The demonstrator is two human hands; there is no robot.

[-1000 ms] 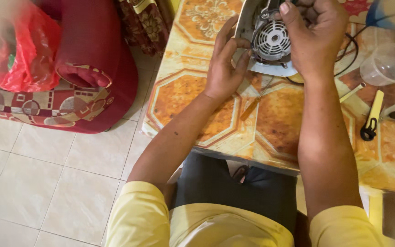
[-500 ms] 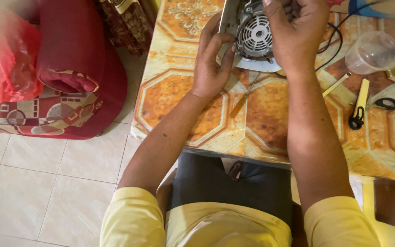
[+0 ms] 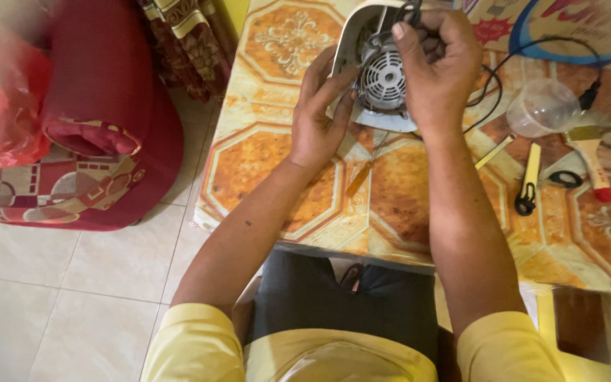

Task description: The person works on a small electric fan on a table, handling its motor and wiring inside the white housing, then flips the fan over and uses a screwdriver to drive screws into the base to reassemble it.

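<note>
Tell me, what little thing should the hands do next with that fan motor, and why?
Probably the right hand should tuck the black wire clear of the grey motor. The left hand already steadies the white housing, and the wire loops loosely over the table right beside the motor, where it could snag.

Soft, even daylight falls on my fingers (image 3: 334, 81), sharp and without glare. Faint shadows lie just beneath them on the table (image 3: 263, 163). Far left of my fingers, the red bag (image 3: 8, 106) smears into blur; corners stretch.
</note>
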